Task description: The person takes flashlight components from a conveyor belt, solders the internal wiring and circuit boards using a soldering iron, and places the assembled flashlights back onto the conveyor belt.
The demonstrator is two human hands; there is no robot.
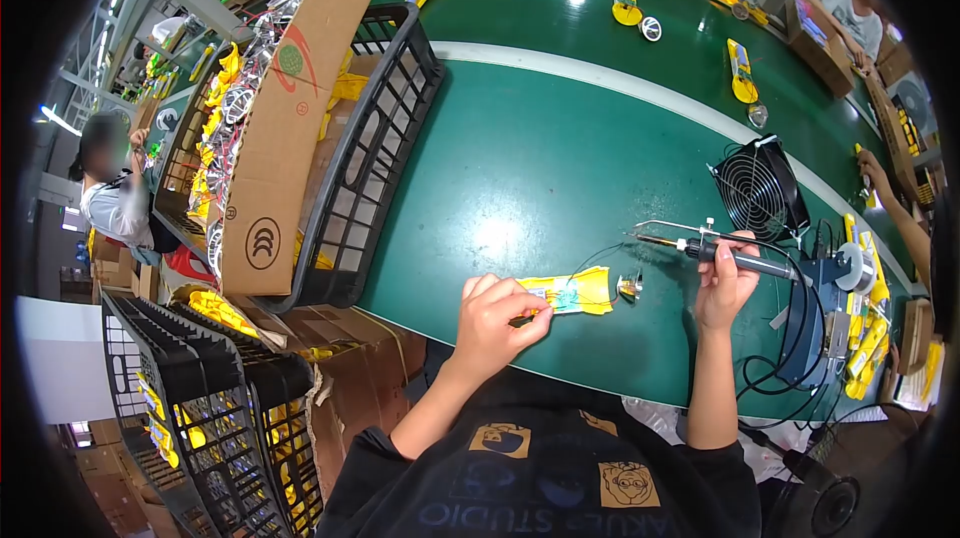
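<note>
My left hand [495, 323] is closed on the near-left end of a yellow plastic housing [595, 293], pressing it down on the green bench. A green circuit board [563, 293] shows in the housing, and thin dark wires rise from it. Just right of the housing lies a small metal lamp part [630, 286]. My right hand [728, 283] grips a soldering iron [745, 258] by its dark handle. A thin bent metal tube [675, 226] runs along above the iron. The iron's tip points left, above the bench, apart from the housing.
On the left, a black crate [385, 158] holds a cardboard divider [290, 108] and lamp parts. A black fan [760, 188] and a blue soldering station [812, 323] with a solder spool [855, 268] stand right. Yellow lamp assemblies [740, 73] lie on the far belt. Co-workers sit nearby.
</note>
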